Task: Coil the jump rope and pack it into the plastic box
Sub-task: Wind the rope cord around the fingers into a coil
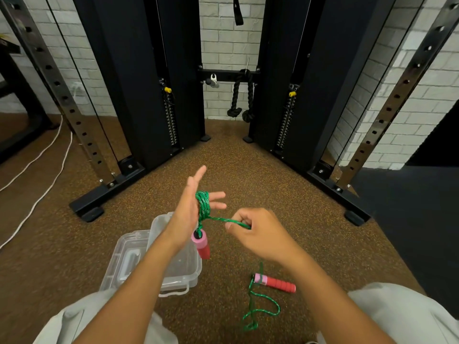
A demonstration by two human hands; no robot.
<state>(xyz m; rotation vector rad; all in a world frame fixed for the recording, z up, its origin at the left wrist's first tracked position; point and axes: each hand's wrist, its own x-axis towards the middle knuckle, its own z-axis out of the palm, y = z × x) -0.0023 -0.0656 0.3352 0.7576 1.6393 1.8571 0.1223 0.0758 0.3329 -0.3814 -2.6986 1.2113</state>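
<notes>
The green jump rope point(204, 206) is wound in several turns around my left hand point(188, 209), whose fingers are spread and point up. One red-and-pink handle point(201, 244) hangs below that palm. My right hand point(258, 232) pinches the taut strand just right of the coil. The slack rope point(258, 311) trails under my right forearm to the floor, ending at the second red handle point(278, 283). The clear plastic box point(183, 266) sits open on the floor below my left forearm, with its lid point(126, 259) lying to the left.
A black cable machine's frame point(109, 189) and weight stacks point(171, 115) stand ahead on the brown speckled floor. A black rope attachment point(242, 100) hangs at centre back. White cords point(49, 170) run across the floor at left. My knees are at the bottom corners.
</notes>
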